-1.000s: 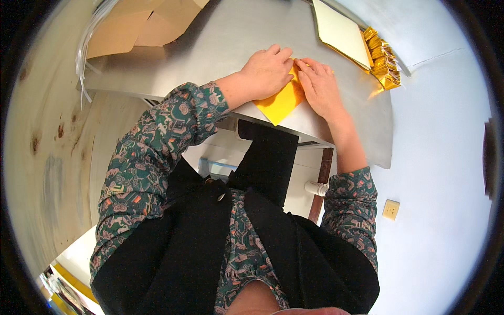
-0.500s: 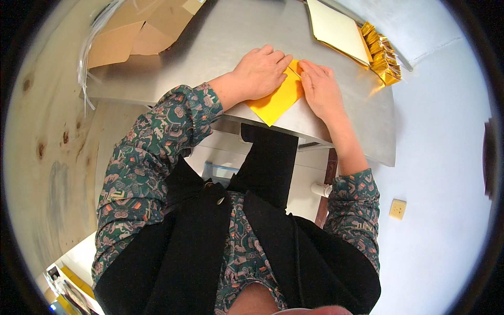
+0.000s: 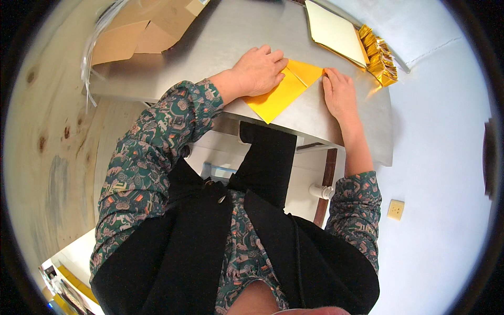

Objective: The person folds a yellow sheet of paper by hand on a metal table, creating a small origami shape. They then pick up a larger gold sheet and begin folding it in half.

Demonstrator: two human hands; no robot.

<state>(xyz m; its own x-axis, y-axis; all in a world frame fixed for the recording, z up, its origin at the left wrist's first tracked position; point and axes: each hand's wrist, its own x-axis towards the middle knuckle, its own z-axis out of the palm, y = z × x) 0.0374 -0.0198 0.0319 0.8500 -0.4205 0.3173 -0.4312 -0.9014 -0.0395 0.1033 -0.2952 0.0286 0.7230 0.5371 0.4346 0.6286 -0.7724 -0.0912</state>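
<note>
A yellow sheet of folded paper (image 3: 286,89) lies on the metal table, one corner pointing at me over the near edge. A crease line runs across its upper right part. My left hand (image 3: 260,72) rests on the paper's left side with curled fingers, holding it down; part of the sheet is hidden under it. At the paper's right corner, my right hand (image 3: 340,93) has thumb and fingers closed on the tip.
The metal table (image 3: 220,42) has a curved near edge. An open cardboard box (image 3: 163,29) with clear plastic strands (image 3: 93,58) stands at the far left. At the far right lie a stack of cream sheets (image 3: 336,34) and shiny gold folded pieces (image 3: 380,63) by the wall.
My right hand has moved right, away from my left hand, to the paper's right corner. More of the paper's right part now shows. My left hand has barely moved.
</note>
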